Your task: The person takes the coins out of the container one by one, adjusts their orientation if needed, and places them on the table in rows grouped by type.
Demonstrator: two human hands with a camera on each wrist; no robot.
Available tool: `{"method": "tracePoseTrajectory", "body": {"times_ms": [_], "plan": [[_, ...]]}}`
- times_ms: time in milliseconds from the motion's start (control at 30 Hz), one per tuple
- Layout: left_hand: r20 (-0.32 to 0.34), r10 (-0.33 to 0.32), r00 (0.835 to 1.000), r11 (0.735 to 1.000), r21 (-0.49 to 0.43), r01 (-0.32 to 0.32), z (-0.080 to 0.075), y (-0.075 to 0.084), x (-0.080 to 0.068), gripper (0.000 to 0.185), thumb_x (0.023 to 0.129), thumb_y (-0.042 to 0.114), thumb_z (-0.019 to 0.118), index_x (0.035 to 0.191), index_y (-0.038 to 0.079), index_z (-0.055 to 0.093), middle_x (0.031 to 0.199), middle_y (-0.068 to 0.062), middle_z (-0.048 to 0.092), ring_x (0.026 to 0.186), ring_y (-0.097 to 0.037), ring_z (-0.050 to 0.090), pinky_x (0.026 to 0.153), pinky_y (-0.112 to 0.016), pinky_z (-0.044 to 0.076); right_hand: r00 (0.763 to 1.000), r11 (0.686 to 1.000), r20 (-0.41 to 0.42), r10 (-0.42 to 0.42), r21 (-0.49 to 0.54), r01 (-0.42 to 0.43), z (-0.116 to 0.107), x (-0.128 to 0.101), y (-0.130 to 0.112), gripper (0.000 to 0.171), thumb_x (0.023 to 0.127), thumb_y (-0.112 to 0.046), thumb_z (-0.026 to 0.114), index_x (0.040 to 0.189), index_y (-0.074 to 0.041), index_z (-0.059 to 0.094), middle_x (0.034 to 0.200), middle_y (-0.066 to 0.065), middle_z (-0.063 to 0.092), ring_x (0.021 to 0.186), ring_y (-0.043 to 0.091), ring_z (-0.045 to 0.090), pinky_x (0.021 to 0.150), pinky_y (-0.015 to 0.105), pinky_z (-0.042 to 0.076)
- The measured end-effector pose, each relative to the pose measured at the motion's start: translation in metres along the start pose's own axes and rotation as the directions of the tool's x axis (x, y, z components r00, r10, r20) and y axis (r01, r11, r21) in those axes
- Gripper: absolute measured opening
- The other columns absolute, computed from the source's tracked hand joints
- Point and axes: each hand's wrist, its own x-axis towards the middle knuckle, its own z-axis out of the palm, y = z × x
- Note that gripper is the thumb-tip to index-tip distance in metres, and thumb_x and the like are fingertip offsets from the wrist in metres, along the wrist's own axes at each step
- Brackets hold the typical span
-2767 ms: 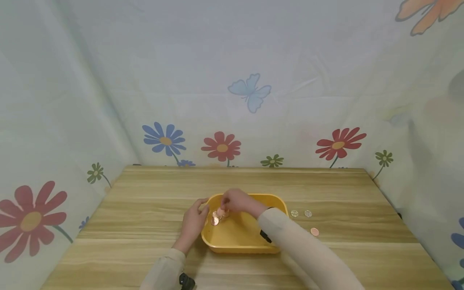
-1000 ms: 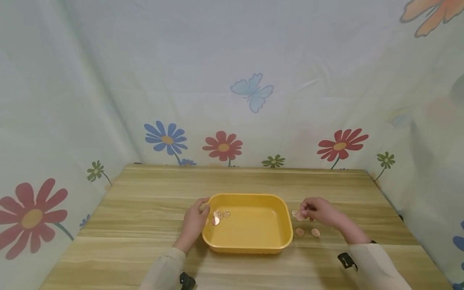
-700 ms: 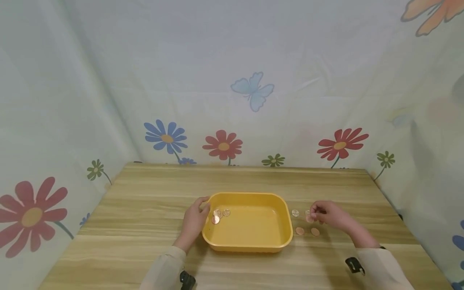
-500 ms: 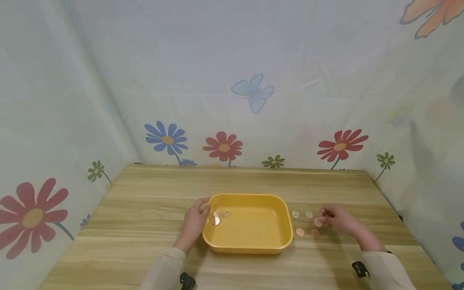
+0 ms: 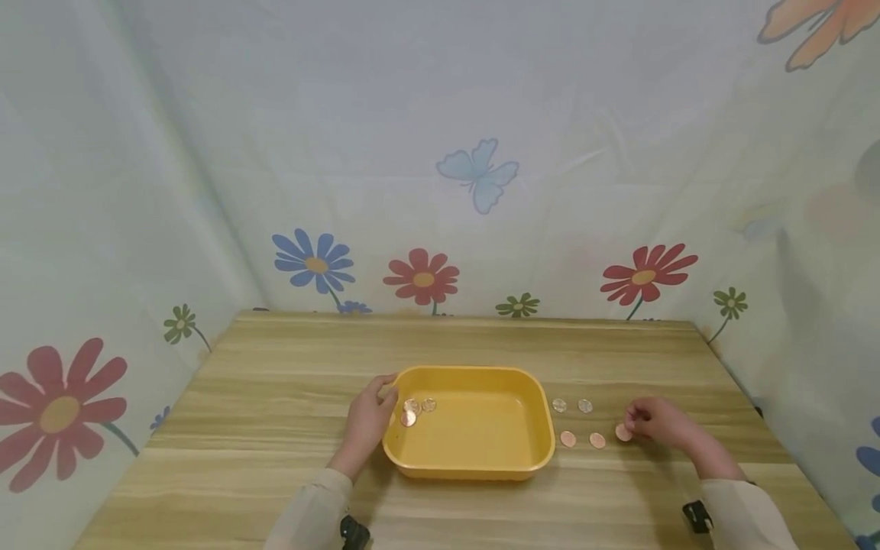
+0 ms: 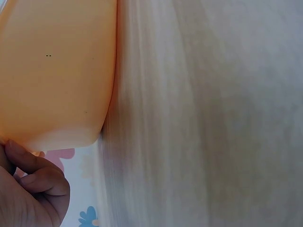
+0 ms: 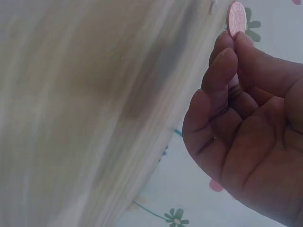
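A copper coin (image 5: 622, 432) is pinched at the fingertips of the right hand (image 5: 658, 422), thumb against curled fingers, just above or on the wooden table (image 5: 275, 367) to the right of the yellow tray (image 5: 474, 464); whether the coin already touches the wood cannot be told. In the right wrist view the same coin (image 7: 236, 18) is seen held by a narrow margin of its edge only. The tray's left rim is gripped by the left hand (image 5: 367, 424), with the thumb hooked over the rim and the fingers curled against the outer wall. To the right of the tray four coins are laid out: two silver-coloured ones (image 5: 559, 405) (image 5: 585, 406) in a farther row and two copper ones (image 5: 567, 438) (image 5: 597, 440) in a nearer row, the pinched coin being in line with the nearer pair. Three more coins (image 5: 415, 409) lie inside the tray near its left wall. With so slight a pinch, the coin could be dropped on edge and allowed to roll away from the tray. The neighbouring copper coin could also be nudged out of line by the fingers on release. If the tray were jolted by the left hand, the coins inside could be shifted.
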Motion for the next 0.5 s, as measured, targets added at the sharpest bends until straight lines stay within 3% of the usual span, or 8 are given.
{"method": "tracePoseTrajectory", "body": {"times_ms": [200,500], "plan": [[-0.001,0.002,1.000,1.000,0.005,-0.002,0.000,-0.001,0.000,0.038,0.104,0.018,0.054,0.140,0.006,0.059,0.082,-0.019,0.070,0.060,-0.012,0.053,0.055,-0.026,0.046,1.000,1.000,0.009,0.006,-0.007,-0.006,0.000,-0.002,0.010,0.012,0.094,0.000,0.064,0.082,0.004,0.062,0.075,0.002,0.061,0.065,-0.001,0.044,0.061,0.020,0.040],[-0.012,0.015,1.000,1.000,0.010,-0.015,0.001,-0.002,0.000,0.038,0.104,0.017,0.054,0.139,0.005,0.060,0.071,-0.013,0.063,0.057,-0.011,0.050,0.052,-0.026,0.044,0.995,0.995,0.003,0.096,-0.032,-0.096,0.004,-0.002,0.016,0.010,0.092,0.002,0.065,0.082,0.004,0.063,0.075,0.002,0.061,0.067,0.007,0.047,0.061,0.021,0.041]]}}
